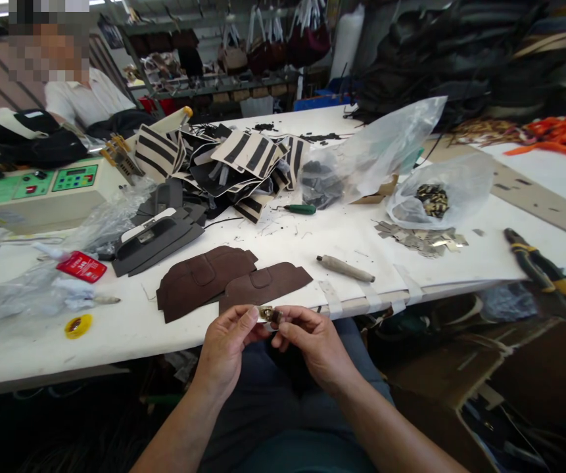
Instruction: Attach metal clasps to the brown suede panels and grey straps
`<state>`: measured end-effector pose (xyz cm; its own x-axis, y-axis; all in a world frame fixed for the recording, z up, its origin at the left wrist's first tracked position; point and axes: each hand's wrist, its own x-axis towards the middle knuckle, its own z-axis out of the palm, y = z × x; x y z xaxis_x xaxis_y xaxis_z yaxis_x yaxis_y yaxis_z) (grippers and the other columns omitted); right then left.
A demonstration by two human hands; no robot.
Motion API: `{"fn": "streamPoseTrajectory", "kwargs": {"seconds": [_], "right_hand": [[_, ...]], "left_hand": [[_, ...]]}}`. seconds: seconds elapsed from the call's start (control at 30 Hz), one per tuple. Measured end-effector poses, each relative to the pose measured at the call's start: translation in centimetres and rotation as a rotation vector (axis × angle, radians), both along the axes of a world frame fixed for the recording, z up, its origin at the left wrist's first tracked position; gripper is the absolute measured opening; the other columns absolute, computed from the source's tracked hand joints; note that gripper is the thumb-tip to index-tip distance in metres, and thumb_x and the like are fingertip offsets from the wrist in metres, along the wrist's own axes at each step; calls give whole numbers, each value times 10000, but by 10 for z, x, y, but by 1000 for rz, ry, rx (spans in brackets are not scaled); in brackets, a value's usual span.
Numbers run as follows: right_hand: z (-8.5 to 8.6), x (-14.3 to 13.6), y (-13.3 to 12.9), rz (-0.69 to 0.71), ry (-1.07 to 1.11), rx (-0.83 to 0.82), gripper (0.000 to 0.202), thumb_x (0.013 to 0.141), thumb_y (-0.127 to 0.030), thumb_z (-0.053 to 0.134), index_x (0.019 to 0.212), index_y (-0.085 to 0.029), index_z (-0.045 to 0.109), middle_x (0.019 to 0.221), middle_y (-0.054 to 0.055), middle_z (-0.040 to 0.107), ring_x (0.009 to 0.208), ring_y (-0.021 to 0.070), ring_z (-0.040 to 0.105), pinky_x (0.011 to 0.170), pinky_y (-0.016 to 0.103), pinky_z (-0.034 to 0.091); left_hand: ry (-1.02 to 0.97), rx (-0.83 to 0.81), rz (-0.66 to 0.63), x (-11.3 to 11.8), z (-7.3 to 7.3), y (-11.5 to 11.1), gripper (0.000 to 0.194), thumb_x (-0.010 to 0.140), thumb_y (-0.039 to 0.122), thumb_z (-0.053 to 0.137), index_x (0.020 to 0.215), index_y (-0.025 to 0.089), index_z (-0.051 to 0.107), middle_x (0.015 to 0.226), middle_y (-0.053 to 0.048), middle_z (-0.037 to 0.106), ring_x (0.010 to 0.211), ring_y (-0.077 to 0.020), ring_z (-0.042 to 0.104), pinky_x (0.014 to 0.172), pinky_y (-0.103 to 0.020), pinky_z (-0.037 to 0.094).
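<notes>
Between my two hands, just over the table's front edge, is a small brass-coloured metal clasp (pixel 265 313). My left hand (pixel 228 348) pinches its left side between thumb and fingers. On the other side, my right hand (pixel 312 338) grips it with closed fingertips; a small dark brown piece shows there too. Fingers hide part of the clasp. Right behind my hands lie brown leather pieces, a larger one (pixel 198 276) on the left and a smaller one (pixel 273 281) on the right, each with a stitched-looking tab outline.
A wooden-handled tool (pixel 346 268) lies right of the leather. Further right are flat metal plates (pixel 423 238), a plastic bag of brass parts (pixel 465 190) and pliers (pixel 542 263). Left are yellow tape (pixel 78 326), a red-labelled glue bottle (pixel 83 266) and a machine (pixel 41 194). Another person (pixel 85 95) sits behind.
</notes>
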<state>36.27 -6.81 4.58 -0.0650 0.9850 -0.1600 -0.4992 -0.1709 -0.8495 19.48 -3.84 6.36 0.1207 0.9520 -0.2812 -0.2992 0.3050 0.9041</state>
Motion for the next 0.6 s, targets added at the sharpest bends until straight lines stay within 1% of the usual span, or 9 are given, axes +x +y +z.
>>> {"fn": "streamPoseTrajectory", "kwargs": {"seconds": [0.1,0.17,0.3,0.37,0.5,0.57,0.6], "right_hand": [[2,1,-2,13,124,-76,255,821,-334,848,1015,-175,803,859,52,769,651,136,698,590,224,523],[5,1,-2,19,186,-123,261,811,-346,858,987,-161,803,842,50,762,623,126,693,562,208,519],[9,1,-2,26,254,-172,291,800,-406,872,872,-137,787,799,36,733,567,102,665,506,184,505],[10,1,-3,32,268,-188,312,794,-422,875,822,-129,774,782,30,720,539,90,645,487,179,498],[7,2,-5,49,270,-208,334,792,-446,872,802,-130,765,771,24,715,515,81,623,476,180,489],[7,2,-8,25,218,-181,307,791,-436,876,835,-151,771,766,18,724,532,90,633,492,187,495],[7,2,-10,-9,154,-146,279,796,-420,876,864,-168,776,765,16,733,547,101,645,508,197,506]], "left_hand": [[-54,-23,-12,2,4,-2,331,800,416,878,888,129,738,812,-44,748,674,-124,673,658,-242,588],[-66,-33,-16,3,8,-4,332,793,411,886,868,128,730,777,-32,732,660,-118,666,642,-234,586],[-68,-55,-26,5,15,-8,354,773,417,901,834,124,710,716,-16,707,612,-109,653,599,-221,576],[-67,-63,-39,6,16,-10,361,776,421,898,834,125,699,702,-15,704,597,-112,651,583,-223,573],[-54,-66,-62,6,17,-13,361,803,428,878,836,130,678,704,-23,712,602,-117,655,582,-229,573],[-41,-56,-60,7,17,-14,347,810,420,874,850,133,682,708,-24,717,609,-119,660,585,-229,575],[-36,-47,-53,7,16,-14,337,811,411,875,862,136,687,717,-23,722,616,-120,665,586,-230,578]]}}
